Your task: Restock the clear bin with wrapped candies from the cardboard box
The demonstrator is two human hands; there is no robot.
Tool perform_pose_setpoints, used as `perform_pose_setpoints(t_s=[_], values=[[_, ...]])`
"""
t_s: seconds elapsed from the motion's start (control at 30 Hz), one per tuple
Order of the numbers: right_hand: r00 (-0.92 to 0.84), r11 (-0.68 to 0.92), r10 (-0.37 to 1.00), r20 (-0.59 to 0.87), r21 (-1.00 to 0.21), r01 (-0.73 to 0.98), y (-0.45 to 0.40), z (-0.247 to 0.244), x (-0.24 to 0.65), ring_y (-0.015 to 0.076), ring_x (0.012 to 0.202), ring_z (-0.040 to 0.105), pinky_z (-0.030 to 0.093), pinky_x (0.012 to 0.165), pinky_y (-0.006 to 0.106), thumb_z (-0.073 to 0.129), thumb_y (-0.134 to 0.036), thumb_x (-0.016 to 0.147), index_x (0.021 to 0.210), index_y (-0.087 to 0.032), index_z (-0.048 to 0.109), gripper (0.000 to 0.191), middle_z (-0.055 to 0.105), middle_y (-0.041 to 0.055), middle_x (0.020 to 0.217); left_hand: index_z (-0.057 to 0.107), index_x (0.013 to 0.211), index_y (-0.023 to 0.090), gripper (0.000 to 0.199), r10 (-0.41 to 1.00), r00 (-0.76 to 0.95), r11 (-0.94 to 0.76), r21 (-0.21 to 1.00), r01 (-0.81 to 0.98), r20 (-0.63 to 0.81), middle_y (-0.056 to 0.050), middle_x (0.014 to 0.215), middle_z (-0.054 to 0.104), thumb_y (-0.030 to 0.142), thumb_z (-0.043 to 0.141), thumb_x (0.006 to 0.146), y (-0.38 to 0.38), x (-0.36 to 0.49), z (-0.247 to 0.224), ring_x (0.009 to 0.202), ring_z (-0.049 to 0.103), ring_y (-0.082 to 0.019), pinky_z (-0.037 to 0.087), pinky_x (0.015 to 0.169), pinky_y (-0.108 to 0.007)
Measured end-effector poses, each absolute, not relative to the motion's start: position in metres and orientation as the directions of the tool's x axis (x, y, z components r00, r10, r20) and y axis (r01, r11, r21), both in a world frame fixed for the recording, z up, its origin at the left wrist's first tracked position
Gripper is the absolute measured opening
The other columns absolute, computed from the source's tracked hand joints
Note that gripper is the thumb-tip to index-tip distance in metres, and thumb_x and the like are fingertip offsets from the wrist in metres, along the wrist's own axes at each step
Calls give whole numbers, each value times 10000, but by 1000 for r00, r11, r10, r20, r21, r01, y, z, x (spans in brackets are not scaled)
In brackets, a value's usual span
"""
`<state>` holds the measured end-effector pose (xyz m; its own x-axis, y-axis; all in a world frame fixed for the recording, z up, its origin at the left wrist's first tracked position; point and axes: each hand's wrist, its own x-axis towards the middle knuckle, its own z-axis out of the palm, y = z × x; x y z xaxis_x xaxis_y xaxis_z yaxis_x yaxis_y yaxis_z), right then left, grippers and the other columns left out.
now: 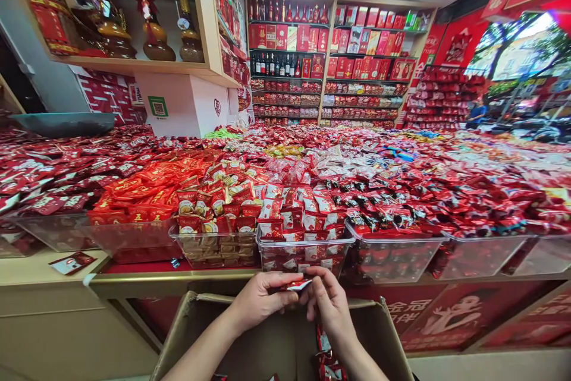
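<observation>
Between my two hands, above an open cardboard box [276, 345], is a small red and white candy packet [298, 284]. My left hand [263, 296] pinches it between thumb and fingers. The fingers of my right hand [328, 304] close on its right end. Similar red packets [329, 363] lie in the box below my right forearm; my arms hide part of the inside. Just beyond my hands stands a clear plastic bin [306, 245] heaped with red and white packets [307, 208].
Left of that bin is one of gold and red packets [218, 208], then one of bright red packets [147, 191]. Red and black packets [388, 208] fill bins to the right. A flat red packet [72, 263] lies on the counter at left. Shelves [328, 54] with bottles and boxes line the back.
</observation>
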<state>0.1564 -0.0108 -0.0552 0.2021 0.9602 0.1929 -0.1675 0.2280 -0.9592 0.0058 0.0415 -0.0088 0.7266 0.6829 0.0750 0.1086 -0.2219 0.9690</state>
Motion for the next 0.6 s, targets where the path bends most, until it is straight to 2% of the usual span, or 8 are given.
perform_pose_setpoints(t_s=[0.07,0.13,0.2,0.3,0.4,0.5,0.6], values=[[209,254,951,226,-960,-117,-11,-53,159,93,425,474,361,420,203,449,-491,803,857,-166,514,337,516,-31,533,640,1048,224,347,644,755,-388,903,184,123,-31,763,606,358,618,728,39,6,-6,667,511,-137,410,632,-246],[188,256,952,242,-965,-52,-12,-52,162,116,558,510,404,523,226,518,-452,776,775,-166,542,287,534,-6,621,646,1035,242,390,581,805,-481,848,221,120,-24,787,606,348,682,662,38,5,-2,739,524,-159,398,689,-250],[119,250,964,239,-964,-86,-13,-53,165,127,626,512,412,579,244,578,-408,747,822,-172,548,249,541,4,691,665,993,242,402,546,835,-471,850,236,71,-18,812,601,358,718,612,37,3,1,748,531,-160,400,685,-239],[13,225,973,230,-938,-264,-13,-54,168,124,627,522,407,582,249,625,-354,723,1017,-202,475,363,543,-14,692,705,871,211,259,584,811,-396,880,263,20,-12,767,592,357,681,659,39,2,2,699,533,-137,404,647,-219],[-29,169,981,190,-923,-346,-13,-53,168,120,629,539,410,584,248,658,-316,699,1033,-215,435,415,563,-14,720,716,812,200,203,632,775,-338,907,250,22,-8,747,579,324,689,653,42,1,1,676,532,-128,410,630,-218],[0,189,981,194,-955,-229,-16,-49,167,125,652,542,417,600,253,609,-316,744,970,-202,450,299,578,4,742,722,777,191,172,608,794,-277,943,183,25,-11,741,587,287,706,635,46,-1,0,701,541,-133,417,667,-231],[14,269,963,271,-961,65,-22,-36,166,144,681,544,427,612,258,528,-298,800,971,-197,470,208,594,25,750,714,751,166,174,594,805,-195,971,141,2,-12,699,614,291,702,629,48,-3,-1,665,561,-136,436,659,-247]])
